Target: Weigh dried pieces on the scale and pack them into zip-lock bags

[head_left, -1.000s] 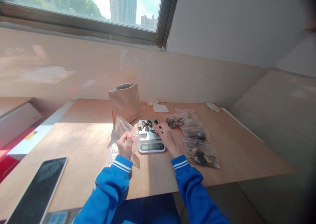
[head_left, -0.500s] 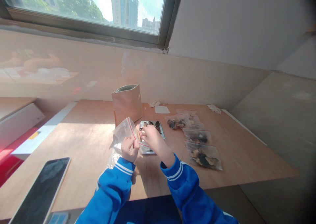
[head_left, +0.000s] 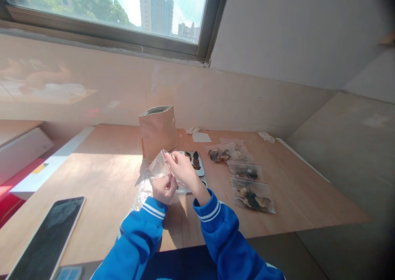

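My left hand (head_left: 164, 188) is closed on the edge of a clear zip bag (head_left: 156, 168) with a red seal line, its mouth tilted toward the right. At that mouth, the fingers of my right hand (head_left: 182, 169) are pinched together; a small pale-brown bit shows at their tips, too small to name. Under and behind my right hand lies a white tray-like plate (head_left: 202, 170), partly hidden, with dark dried pieces (head_left: 196, 160) on it. Crumpled clear plastic (head_left: 143, 194) rests on the table beside my left wrist.
A brown paper pouch (head_left: 159, 132) stands open behind the hands. Several filled zip bags (head_left: 253, 195) lie to the right. A phone (head_left: 46, 239) is at the left front. White paper (head_left: 201, 137) and crumpled tissue (head_left: 266, 137) lie near the wall.
My right hand has moved left and slightly up from over the plate to the zip bag's mouth, uncovering dark pieces on the plate. My left hand keeps its grip on the bag.
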Demonstrator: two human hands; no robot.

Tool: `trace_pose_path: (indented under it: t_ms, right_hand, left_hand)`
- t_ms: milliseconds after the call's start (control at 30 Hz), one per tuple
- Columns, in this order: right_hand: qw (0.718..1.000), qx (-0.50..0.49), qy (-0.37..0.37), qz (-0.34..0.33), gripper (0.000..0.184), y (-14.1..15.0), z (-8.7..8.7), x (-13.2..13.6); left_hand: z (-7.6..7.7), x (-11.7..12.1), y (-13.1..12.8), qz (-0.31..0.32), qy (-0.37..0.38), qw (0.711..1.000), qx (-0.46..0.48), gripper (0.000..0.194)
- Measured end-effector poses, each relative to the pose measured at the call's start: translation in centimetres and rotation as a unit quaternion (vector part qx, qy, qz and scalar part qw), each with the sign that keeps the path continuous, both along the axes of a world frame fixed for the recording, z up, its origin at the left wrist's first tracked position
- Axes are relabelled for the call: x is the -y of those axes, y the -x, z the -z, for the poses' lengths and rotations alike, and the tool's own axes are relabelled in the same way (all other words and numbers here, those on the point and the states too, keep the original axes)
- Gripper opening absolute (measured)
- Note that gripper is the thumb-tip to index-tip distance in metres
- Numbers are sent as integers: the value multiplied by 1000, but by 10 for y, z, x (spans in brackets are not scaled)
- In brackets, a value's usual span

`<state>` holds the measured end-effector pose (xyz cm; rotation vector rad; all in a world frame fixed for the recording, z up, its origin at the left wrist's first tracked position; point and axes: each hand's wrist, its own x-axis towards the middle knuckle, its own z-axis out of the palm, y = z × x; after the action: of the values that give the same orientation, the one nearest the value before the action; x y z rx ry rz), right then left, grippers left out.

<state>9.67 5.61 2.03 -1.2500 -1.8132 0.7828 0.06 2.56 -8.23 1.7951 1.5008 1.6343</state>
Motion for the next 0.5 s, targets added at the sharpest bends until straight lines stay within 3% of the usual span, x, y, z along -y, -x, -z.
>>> trace_pose_path:
  t_ms: [167, 267, 367, 500]
  right_hand:
    - [994, -75, 11, -82, 29, -6, 7, -2]
    - [992, -108, -56, -35, 31, -21, 19, -10]
    - [991, -33, -133, 13, 26, -36, 45, -22]
    - [972, 152, -173, -53, 42, -44, 81, -36]
  left_hand:
    - [0, 4, -5, -48, 52, 994, 89, 38]
    - [1, 3, -8, -85, 66, 980, 166, 43]
    - [-2, 3, -10, -92, 62, 968, 224, 47]
    - [-6, 4, -9, -97, 61, 963, 242, 47]
